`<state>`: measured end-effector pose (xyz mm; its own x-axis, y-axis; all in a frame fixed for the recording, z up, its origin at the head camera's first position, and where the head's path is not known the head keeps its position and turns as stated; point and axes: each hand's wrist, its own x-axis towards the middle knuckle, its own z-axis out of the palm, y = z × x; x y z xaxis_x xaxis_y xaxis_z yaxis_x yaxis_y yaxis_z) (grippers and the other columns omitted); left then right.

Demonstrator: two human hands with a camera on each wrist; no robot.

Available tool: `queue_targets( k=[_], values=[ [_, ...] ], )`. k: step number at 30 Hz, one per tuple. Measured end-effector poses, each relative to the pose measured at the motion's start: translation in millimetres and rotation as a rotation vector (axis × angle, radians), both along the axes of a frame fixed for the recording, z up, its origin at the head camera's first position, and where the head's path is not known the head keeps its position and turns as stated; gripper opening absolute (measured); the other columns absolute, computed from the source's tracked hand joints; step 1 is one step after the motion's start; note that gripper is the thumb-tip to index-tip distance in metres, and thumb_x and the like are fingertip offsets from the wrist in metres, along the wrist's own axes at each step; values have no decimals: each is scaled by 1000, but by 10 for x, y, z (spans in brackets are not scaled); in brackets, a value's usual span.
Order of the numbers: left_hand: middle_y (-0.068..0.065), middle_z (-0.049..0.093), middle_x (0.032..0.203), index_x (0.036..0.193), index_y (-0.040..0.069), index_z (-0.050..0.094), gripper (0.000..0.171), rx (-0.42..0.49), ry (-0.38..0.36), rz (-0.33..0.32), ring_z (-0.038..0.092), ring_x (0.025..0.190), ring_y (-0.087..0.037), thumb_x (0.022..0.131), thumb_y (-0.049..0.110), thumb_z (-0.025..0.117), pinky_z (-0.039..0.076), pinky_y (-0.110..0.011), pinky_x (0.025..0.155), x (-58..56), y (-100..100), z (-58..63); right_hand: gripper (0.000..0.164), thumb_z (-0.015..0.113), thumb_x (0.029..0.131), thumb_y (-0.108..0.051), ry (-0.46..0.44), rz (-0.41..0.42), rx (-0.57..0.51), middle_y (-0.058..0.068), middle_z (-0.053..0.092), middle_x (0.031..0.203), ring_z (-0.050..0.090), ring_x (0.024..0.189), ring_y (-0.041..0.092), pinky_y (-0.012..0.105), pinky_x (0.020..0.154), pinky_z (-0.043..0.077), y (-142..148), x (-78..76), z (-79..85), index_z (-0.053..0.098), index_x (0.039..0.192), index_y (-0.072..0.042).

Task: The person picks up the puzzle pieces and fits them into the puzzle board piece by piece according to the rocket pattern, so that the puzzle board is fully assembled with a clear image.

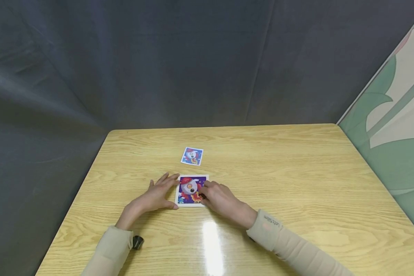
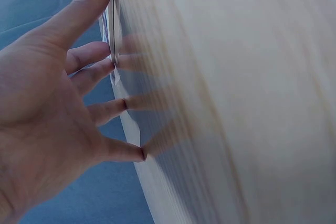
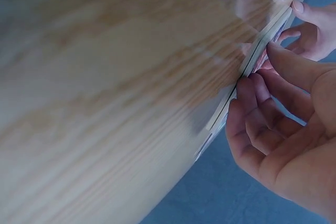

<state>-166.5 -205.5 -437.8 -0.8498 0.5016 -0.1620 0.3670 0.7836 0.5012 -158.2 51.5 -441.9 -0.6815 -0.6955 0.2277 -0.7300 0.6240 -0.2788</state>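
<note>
A square picture board (image 1: pixel 189 201) with a white border lies flat on the table. It shows a round white figure with red parts on purple. My left hand (image 1: pixel 158 195) is at its left edge with fingers spread, thumb at the near corner and fingertips at the far one. In the left wrist view, the left hand's (image 2: pixel 58 108) lower fingertips touch the tabletop. At the board's right side my right hand (image 1: pixel 220 199) has bent fingers, thumb and fingertips over the picture's edge. The right wrist view shows the right hand (image 3: pixel 294 114) curled there; whether it pinches anything is hidden.
A smaller card (image 1: pixel 192 156) with a similar picture lies beyond the board. The wooden table (image 1: pixel 296 172) extends to both sides. Dark cloth (image 1: pixel 193 65) hangs behind its far edge, and a panel with a leaf pattern (image 1: pixel 396 126) stands at the right.
</note>
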Motion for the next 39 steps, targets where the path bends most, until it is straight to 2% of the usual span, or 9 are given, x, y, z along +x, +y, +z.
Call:
queue_targets(
  k=[5,11,17,39],
  values=[
    [-9,23,158,140,10,47,78,2,0,-1,7,145,-40,74,35,81,2,-79,100,-1,-3,-2,12,75,84,-13,-8,5,5,2,62,87,58,73,15,22,62,52,2,-1,2,72,94,-9],
    [-10,23,158,140,10,47,78,10,0,-5,7,145,-41,74,34,81,2,-79,99,-4,-4,-3,22,75,84,-14,-27,-8,20,4,63,94,60,77,16,25,65,54,1,4,19,70,104,-6],
    [-10,23,158,140,10,47,77,12,2,-8,7,145,-41,75,35,81,2,-79,99,-5,-6,-7,13,75,84,-14,-42,-9,13,2,61,90,59,76,16,26,64,53,6,7,20,74,97,-9],
    [-11,24,158,139,9,47,77,3,11,-11,8,144,-43,75,34,81,3,-79,99,2,-4,4,15,73,85,-14,-57,-22,19,3,60,90,57,75,16,24,62,51,-1,17,15,73,99,-9]
  ],
)
